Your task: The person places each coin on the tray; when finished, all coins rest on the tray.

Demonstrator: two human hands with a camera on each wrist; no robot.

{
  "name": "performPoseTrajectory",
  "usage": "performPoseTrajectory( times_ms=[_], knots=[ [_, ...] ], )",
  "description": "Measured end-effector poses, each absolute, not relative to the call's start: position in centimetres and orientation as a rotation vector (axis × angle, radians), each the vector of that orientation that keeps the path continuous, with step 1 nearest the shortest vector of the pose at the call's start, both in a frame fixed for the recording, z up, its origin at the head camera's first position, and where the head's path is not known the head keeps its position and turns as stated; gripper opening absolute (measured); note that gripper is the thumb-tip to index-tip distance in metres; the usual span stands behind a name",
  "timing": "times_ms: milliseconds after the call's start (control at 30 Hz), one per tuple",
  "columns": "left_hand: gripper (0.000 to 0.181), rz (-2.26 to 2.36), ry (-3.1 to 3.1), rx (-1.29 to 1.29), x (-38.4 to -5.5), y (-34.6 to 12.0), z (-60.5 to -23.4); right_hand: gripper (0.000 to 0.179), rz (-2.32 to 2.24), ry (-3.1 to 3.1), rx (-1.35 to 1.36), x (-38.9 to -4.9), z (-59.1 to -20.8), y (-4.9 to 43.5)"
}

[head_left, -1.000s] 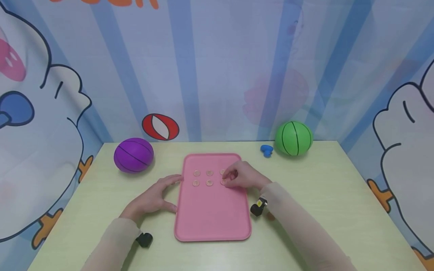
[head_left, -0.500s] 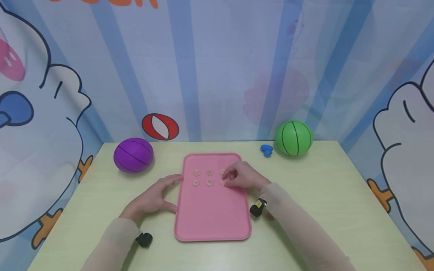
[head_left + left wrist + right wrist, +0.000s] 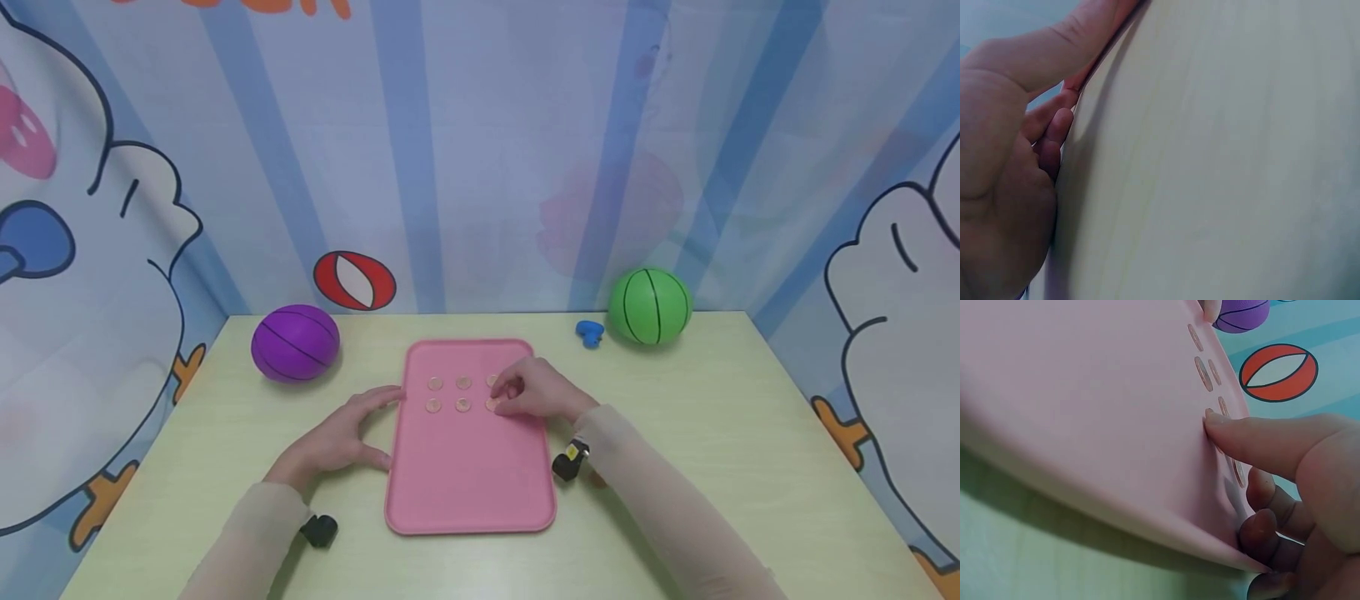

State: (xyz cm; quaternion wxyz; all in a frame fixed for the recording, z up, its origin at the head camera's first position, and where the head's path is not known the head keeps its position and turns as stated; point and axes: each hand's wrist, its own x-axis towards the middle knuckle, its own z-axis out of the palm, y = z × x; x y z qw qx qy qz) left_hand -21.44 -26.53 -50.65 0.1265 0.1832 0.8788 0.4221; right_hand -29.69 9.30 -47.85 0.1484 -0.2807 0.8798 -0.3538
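On the pink tray (image 3: 470, 492), small copper-coloured coins lie in two rows of three. My right hand (image 3: 542, 390) reaches over the tray's right edge, with its thumb tip at the front row's right coin (image 3: 491, 404). In the right wrist view, the straight thumb (image 3: 1254, 437) touches that coin, and the other fingers are bent near the tray's rim. The back row's right coin (image 3: 1239, 474) lies beyond the thumb. My left hand (image 3: 333, 437) rests at the tray's left edge, thumb and fingers spread and touching the rim; its wrist view mostly shows table.
A purple ball (image 3: 296, 343) sits at the back left of the pale wooden table (image 3: 712, 433). At the back right are a green ball (image 3: 650, 306) and a small blue object (image 3: 591, 334). A printed cloth (image 3: 495, 167) hangs behind the table.
The front row's right coin has shifted slightly left with my right thumb. My left hand and the tray stay where they were.
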Motion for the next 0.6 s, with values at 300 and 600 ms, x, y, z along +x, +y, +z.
performPoseTrajectory(
  times_ms=[300, 600],
  knots=[
    [0.11, 1.229, 2.549, 0.519, -21.5, -26.4, -50.5, 0.024, -1.1, 2.454, -0.873, -30.1, -47.6, 11.1],
    [0.11, 1.227, 2.555, 0.516, -21.5, -26.4, -50.6, 0.021, -1.134, 2.392, -0.929, -30.4, -46.7, 15.1]
  ],
)
